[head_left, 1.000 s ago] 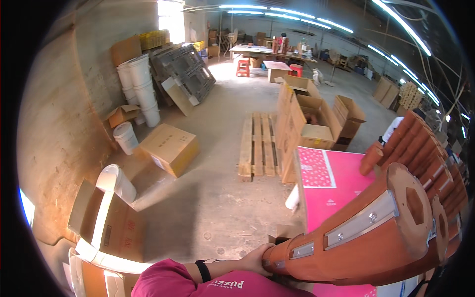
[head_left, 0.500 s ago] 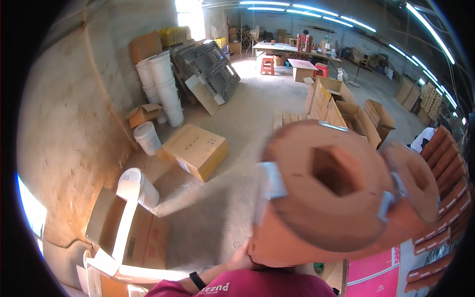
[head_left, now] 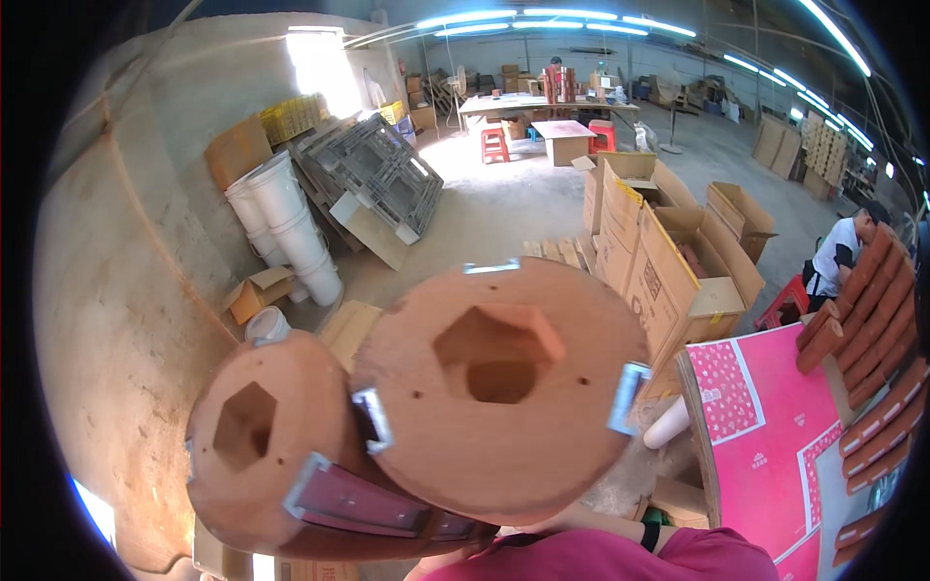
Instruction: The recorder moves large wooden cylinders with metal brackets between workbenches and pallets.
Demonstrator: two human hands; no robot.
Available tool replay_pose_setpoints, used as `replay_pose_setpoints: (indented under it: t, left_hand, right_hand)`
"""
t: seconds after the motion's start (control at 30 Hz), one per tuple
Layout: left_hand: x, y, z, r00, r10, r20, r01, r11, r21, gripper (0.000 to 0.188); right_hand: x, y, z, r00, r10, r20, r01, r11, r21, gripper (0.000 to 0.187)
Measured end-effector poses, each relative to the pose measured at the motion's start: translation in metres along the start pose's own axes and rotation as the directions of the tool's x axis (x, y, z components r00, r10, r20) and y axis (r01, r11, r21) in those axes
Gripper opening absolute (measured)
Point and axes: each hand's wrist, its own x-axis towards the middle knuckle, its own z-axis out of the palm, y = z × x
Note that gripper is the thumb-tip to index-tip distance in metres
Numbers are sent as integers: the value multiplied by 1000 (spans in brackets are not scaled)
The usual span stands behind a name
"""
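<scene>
Two large reddish-brown cylinders fill the near middle, held up close in front of my chest. The bigger-looking cylinder [head_left: 436, 474] shows a flat round end with a hexagonal hole, small screw holes and silvery metal pieces on its rim. Beside it on the left, touching it, tilts the second cylinder [head_left: 310, 397], also with a hexagonal hole; a dark red strip with metal edging runs down its side. My right forearm [head_left: 581, 519], with a black wristband, reaches in behind the bigger-looking one, which covers the hand. My left hand is hidden below the cylinders, so its fingers do not show.
On the right stands a table with a pink printed top [head_left: 775, 416], bearing stacked brown cylinders [head_left: 877, 310]. Beyond it a person [head_left: 838, 257] sits on a red stool. Open cartons [head_left: 668, 261] stand ahead. White buckets [head_left: 295, 232] and a leaning grey pallet [head_left: 373, 174] line the left wall.
The view has swung to the right, bringing the pink table and the seated person into view. The cylinders have shifted leftward in the picture, and the second one now appears left of the other.
</scene>
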Motion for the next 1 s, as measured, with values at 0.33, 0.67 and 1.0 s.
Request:
replay_pose_setpoints:
  t: [0.33,0.67,1.0]
  left_hand:
    - [144,1,-108,999,26,40,-27,999,39,54]
    - [350,35,-158,965,100,242,-124,989,86,54]
    - [543,62,-182,980,33,195,-51,994,92,54]
  right_hand:
    - [155,-50,6,975,-182,-131,131,937,-325,86]
    - [312,-132,-34,923,-259,-285,-28,692,-721,55]
    - [484,-226,-150,939,-305,-157,156,786,-598,56]
